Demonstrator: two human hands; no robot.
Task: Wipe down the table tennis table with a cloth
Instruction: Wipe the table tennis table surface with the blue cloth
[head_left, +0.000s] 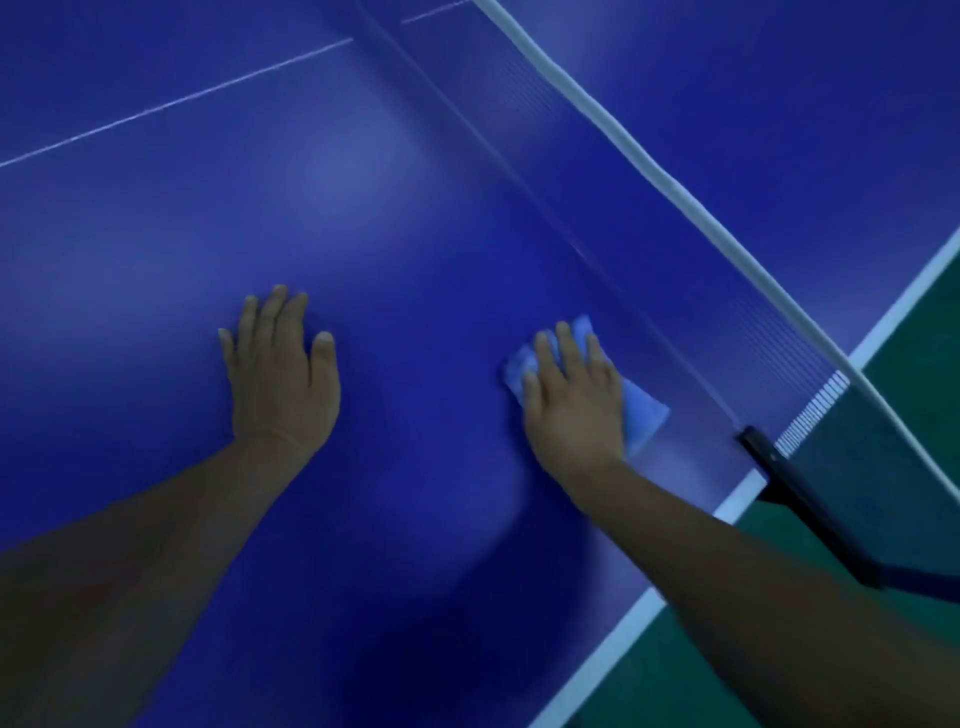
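Pressing flat: right hand (574, 400) on cloth (644, 413), left hand (283, 371) on table (415, 208).

Glossy smooth table (363, 182) — soft cloth (644, 410).

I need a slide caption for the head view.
Right hand presses cloth on blue table near the net; left hand rests flat.

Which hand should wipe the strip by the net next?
Right. The right hand presses flat on the cloth, close beside the net near the table's side edge. The left hand lies flat on bare table, farther from the net, with no cloth.
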